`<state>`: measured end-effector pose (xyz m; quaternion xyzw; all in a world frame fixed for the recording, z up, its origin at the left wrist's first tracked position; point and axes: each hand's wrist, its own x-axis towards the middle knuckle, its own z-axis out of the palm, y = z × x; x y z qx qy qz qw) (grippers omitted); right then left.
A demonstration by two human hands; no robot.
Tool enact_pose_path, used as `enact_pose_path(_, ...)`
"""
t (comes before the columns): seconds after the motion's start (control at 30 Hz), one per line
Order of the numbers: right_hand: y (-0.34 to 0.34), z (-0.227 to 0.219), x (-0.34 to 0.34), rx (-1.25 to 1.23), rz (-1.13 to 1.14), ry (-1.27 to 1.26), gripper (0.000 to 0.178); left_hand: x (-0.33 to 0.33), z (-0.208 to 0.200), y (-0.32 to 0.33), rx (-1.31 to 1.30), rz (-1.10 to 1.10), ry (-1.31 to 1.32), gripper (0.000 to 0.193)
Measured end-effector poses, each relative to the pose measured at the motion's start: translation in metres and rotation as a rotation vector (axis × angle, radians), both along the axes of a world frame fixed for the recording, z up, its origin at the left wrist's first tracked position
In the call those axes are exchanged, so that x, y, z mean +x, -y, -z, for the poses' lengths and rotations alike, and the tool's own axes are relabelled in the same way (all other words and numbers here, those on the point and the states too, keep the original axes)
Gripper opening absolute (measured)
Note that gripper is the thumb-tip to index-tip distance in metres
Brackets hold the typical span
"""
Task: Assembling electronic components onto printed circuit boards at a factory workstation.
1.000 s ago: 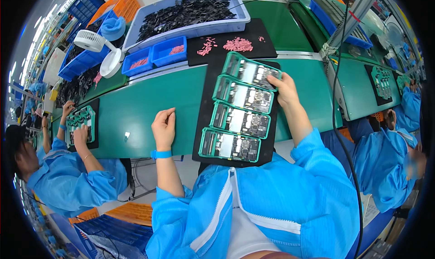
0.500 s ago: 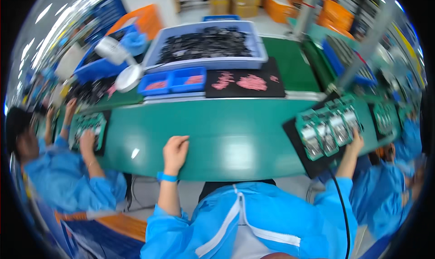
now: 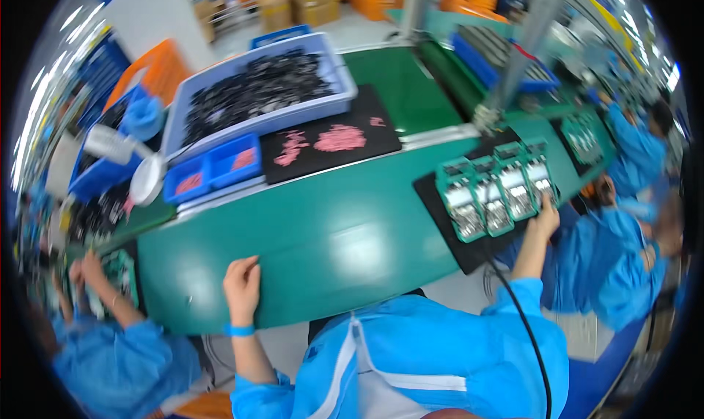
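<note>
Two bare hands reach forward in my head view. I see the right hand (image 3: 543, 217) with its fingers on the near end of the outermost frame at the right; blur keeps me from telling whether it grips. The left hand (image 3: 242, 283) is narrow, fingers folded in, above the near part of the green desk (image 3: 308, 250); I cannot see into its palm.

Beside the right hand, four green frames (image 3: 497, 191) stand side by side in a slanting row. Each has a dark far section, a pale, bright middle band and a near part crowded with small silvery components, too blurred for me to separate. They lie on a black mat (image 3: 473, 256) at the desk's right, its near corner reaching the edge. A black cable (image 3: 529, 323) runs up in front.

Farther off I see blue bins (image 3: 236, 175) of pink pieces, more pink pieces (image 3: 339, 138) on another dark mat, and a pale-blue tub (image 3: 293, 114) heaped with black parts (image 3: 257, 89).
</note>
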<state>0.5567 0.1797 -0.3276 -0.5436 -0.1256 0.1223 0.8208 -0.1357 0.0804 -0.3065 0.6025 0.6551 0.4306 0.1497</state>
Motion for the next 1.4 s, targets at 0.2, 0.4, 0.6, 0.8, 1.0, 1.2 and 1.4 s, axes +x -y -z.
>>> enact_pose_path(0.2,-0.006,-0.027,0.063,0.066,0.138,-0.035,0.021,0.022,-0.011,-0.003,-0.118,0.057,0.127,0.015)
enact_pose_path(0.4,-0.052,-0.017,0.086,-0.258,0.169,0.101,0.027,0.011,-0.033,0.014,-0.139,0.025,0.064,0.017)
enact_pose_path(0.6,-0.020,0.006,0.204,-0.867,0.141,0.534,0.059,0.023,-0.125,0.003,-0.123,0.208,-0.139,0.020)
enact_pose_path(0.8,-0.031,0.017,0.101,-0.996,0.323,1.307,0.057,0.002,-0.223,-0.011,-0.087,0.164,-0.291,0.010)
enact_pose_path(1.0,-0.007,-0.026,-0.089,-0.412,0.000,1.598,0.021,-0.115,-0.106,-0.161,-0.129,-0.157,-0.579,0.031)
enact_pose_path(1.2,0.034,-0.085,-0.219,-0.439,-0.372,1.634,0.025,-0.098,-0.045,-0.217,-0.476,-0.520,-0.584,0.050)
enact_pose_path(1.4,0.019,-0.065,-0.263,-0.340,-0.671,1.378,0.015,-0.117,-0.044,-0.218,-0.304,-0.237,-0.683,0.046)
